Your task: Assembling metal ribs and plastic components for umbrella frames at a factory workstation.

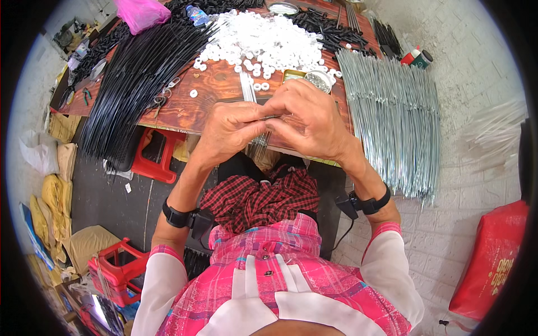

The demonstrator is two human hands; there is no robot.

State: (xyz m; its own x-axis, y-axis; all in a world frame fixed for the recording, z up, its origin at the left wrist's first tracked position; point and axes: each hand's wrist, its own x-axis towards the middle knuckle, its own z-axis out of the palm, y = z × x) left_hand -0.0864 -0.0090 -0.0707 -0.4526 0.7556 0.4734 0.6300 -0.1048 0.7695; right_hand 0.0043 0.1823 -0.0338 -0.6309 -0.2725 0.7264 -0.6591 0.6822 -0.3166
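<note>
Over the table's near edge my left hand (230,127) and my right hand (311,119) meet, thumbs and fingertips pinched together. Between the fingertips a thin, dark, ridged metal piece (272,117) shows; its kind is too small to make out. Beneath the hands lies a small bundle of thin metal rods (246,85), jutting over the near edge, its middle hidden by my fingers. Just beyond my right hand stand a round tub of small metal parts (319,80) and a yellowish tin (293,75), partly covered by the hand.
White plastic rings (263,42) heap across the reddish wooden table (216,84). Long black rods (140,73) overhang its left side, silvery wires (389,112) its right. Scissors (162,97) lie near the black rods. Red stools (159,157) stand below, left; a red bag (487,257) sits right.
</note>
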